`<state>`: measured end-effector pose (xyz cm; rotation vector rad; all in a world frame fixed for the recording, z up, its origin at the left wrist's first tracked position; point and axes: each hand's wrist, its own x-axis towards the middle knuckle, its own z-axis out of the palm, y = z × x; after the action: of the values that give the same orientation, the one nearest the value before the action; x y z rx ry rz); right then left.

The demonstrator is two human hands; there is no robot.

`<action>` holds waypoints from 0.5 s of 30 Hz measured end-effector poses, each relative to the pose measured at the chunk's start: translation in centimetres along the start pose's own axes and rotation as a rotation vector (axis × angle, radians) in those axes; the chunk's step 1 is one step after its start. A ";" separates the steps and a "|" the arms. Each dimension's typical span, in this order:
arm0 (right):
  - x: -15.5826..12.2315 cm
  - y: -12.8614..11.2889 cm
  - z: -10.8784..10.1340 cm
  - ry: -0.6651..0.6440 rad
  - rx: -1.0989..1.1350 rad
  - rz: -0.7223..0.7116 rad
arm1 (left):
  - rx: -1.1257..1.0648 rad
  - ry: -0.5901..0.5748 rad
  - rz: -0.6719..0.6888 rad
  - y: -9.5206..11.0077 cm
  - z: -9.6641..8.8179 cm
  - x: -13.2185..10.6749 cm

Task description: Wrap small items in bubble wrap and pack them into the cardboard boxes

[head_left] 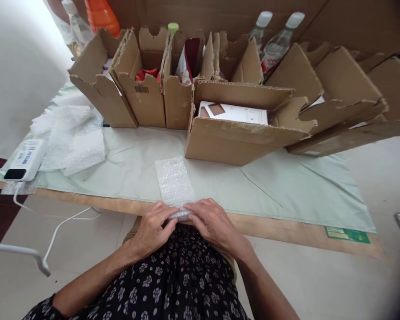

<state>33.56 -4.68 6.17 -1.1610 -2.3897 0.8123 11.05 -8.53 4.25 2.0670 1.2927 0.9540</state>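
Observation:
A strip of clear bubble wrap (pixel 175 180) lies flat on the pale green cloth, its near end at the table's front edge. My left hand (pixel 156 226) and my right hand (pixel 212 222) grip that near end from either side, thumbs toward me and fingers on top. Between them the wrap is folded or rolled into a small bundle (pixel 181 215). Whatever may be inside the bundle is hidden by the plastic and my fingers.
Cardboard file boxes (pixel 246 142) line the back, one holding a white box (pixel 233 113). Loose bubble wrap sheets (pixel 76 138) are piled at left, beside a white power bank (pixel 26 159) with a cable (pixel 55 231). Plastic bottles (pixel 280 46) stand behind. A green card (pixel 347 234) lies at the front right edge.

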 end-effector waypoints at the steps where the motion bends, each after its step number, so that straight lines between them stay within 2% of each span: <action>1: 0.2 0.1 0.2 0.032 0.014 0.026 | 0.013 0.017 -0.055 -0.1 0.2 0.1; 4: 0.3 0.5 1.0 0.262 -0.021 0.046 | 0.104 0.017 -0.157 -0.6 0.4 0.3; 6: -0.2 0.5 1.4 0.413 -0.104 -0.007 | 0.157 0.004 -0.177 -0.8 0.4 0.4; 7: -0.6 0.5 1.6 0.438 -0.146 -0.048 | 0.176 0.003 -0.189 -0.8 0.4 0.5; 11: -1.3 0.6 1.9 0.261 -0.223 -0.161 | 0.235 0.042 -0.230 -0.6 0.4 0.5; 15: -0.5 0.9 1.6 0.175 -0.133 -0.120 | 0.253 0.079 -0.047 -0.2 -0.5 0.1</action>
<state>33.49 -5.14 4.35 -1.0774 -2.3694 0.4986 10.61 -8.38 4.41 2.1930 1.5659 0.8981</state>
